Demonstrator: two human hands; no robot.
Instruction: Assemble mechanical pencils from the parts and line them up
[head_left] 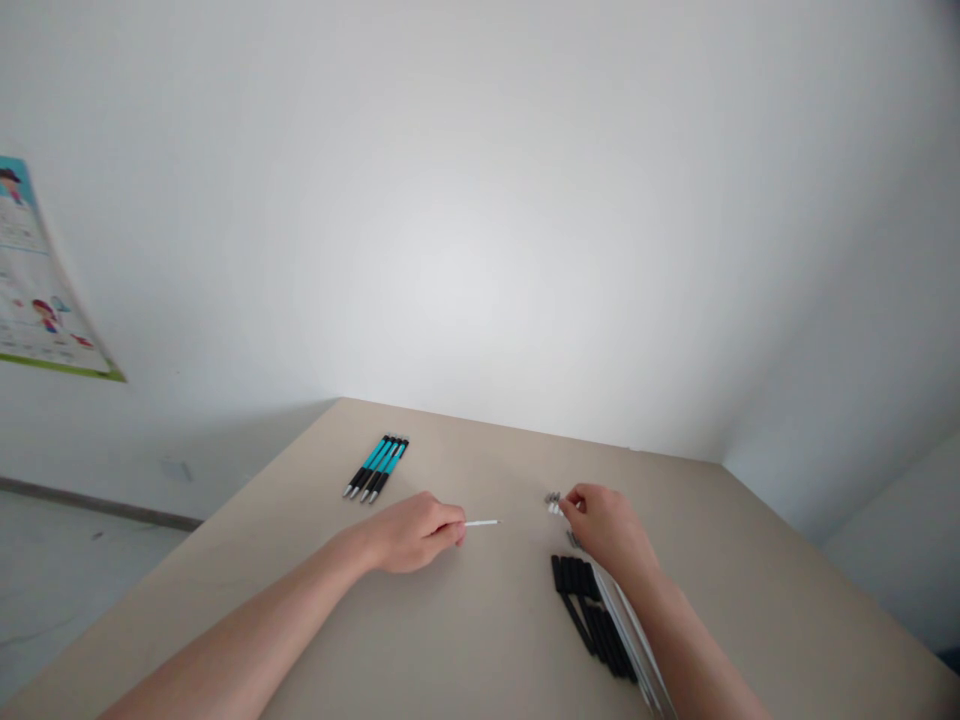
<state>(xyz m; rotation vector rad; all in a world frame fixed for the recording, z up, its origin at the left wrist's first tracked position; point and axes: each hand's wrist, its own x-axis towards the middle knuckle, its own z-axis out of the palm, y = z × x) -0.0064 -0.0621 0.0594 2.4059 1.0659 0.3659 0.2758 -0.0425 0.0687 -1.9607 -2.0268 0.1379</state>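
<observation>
The left hand (416, 533) is curled nearly closed, with its fingertips pinching one end of a thin white rod (482, 522). The right hand (609, 530) lies at three o'clock from it, fingers bent and tips gathered at a cluster of small parts (553, 503). Whether it grips one of them cannot be made out, as they are too tiny and partly covered by the fingers.

The rod's held end is hidden in the left fist. Its long axis runs nearly level, and the free tip points to three o'clock, toward the right hand but well short of it.

At six o'clock from the right hand lies a row of black barrels (589, 612). Beside them are pale rods (634, 645), partly hidden under the right forearm and cut off at the bottom edge. Four teal pens (376, 467) lie side by side at eleven o'clock from the left hand, with their tips angled toward seven o'clock.

The beige table (465, 640) stands in a corner of plain white wall (480, 220). A poster (34, 290), cut off by the edge, hangs at nine o'clock above grey floor (52, 570).
</observation>
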